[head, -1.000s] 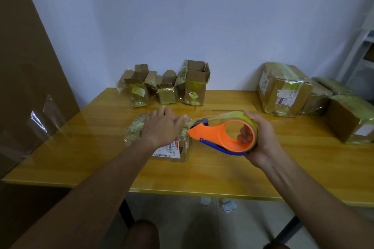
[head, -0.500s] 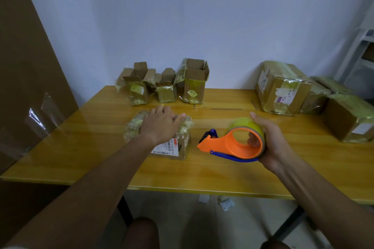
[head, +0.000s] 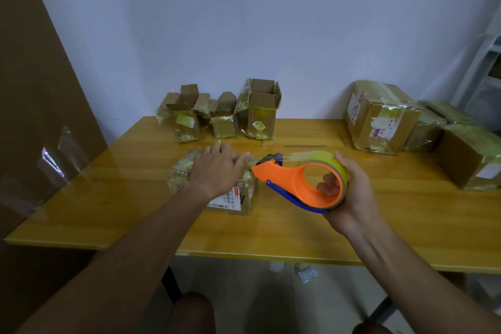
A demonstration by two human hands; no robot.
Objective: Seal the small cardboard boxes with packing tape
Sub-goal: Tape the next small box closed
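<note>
1. Left hand lies flat on top of the box, fingers straight, pressing down. Grip spread, holding nothing.
2. Box sits on the worktop, centre-left, already wrapped in yellowish tape. White barcode label on its near face.
3. Right hand grips the dispenser: fingers curled through the ring, thumb over the top of the tape roll.
4. Dispenser is orange with a blue blade bar along its lower edge. It is held off the worktop, nose pointing left at the box.
5. Nose is at the box's right top edge, just beside the left fingertips. Cannot tell whether it touches the box.
6. A strip of tape runs from the roll top to the nose.
7. Three small open boxes stand in a row at the back of the worktop by the wall, flaps up, behind the worked box and apart from it.
8. Sealed boxes, bigger, are grouped at the back right, well apart from the hands.
9. Large brown board leans at the left, with clear film stuck to it.
10. Paper scraps lie on the floor under the worktop's near edge.
</note>
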